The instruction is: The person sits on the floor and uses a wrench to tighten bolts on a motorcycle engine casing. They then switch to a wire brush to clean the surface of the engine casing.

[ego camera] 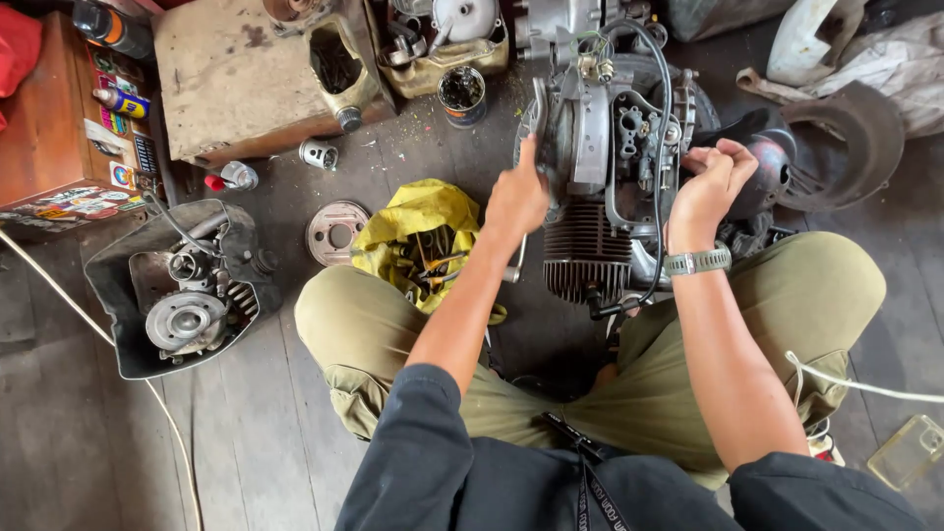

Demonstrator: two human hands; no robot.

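Note:
A small grey engine [605, 167] with cooling fins, a black hose and exposed fittings stands on the wooden floor between my knees. My left hand [516, 197] presses on its left side, fingers around the edge of the casing. At the engine's right side my right hand [710, 187], with a grey watch on the wrist, is closed; whether it grips a part there I cannot tell. I sit cross-legged in olive trousers.
A yellow bag [418, 231] of tools lies by my left knee. A black tub [177, 290] holds engine parts at left, with a round metal disc [337, 232] nearby. A dirty metal box [246, 79], a can [462, 95], a black curved cover [846, 147] and a white cord [865, 388] surround me.

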